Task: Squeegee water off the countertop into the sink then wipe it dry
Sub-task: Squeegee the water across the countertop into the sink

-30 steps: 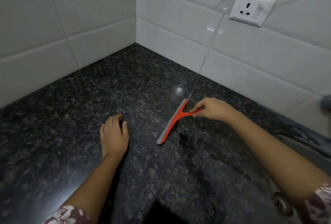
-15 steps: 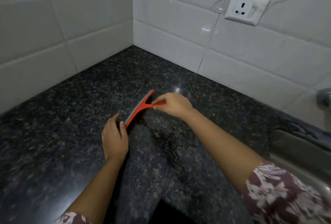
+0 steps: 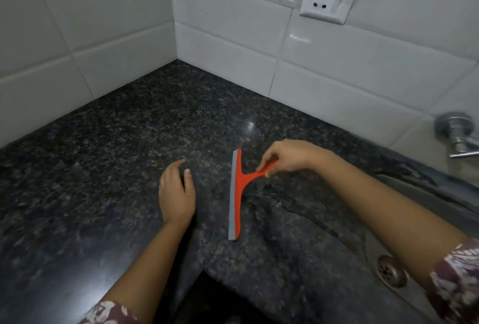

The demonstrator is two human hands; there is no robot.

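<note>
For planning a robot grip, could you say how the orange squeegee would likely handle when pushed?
The squeegee is probably light: the right hand merely pinches its handle. Its thin grey blade edge likely flexes, while the orange frame looks stiff. Flat, so unlikely to roll.

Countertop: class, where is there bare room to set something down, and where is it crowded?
Bare countertop runs from the tiled corner out to the left hand, and along the back wall beyond the squeegee. Crowded: the strip between squeegee, right hand and sink.
</note>
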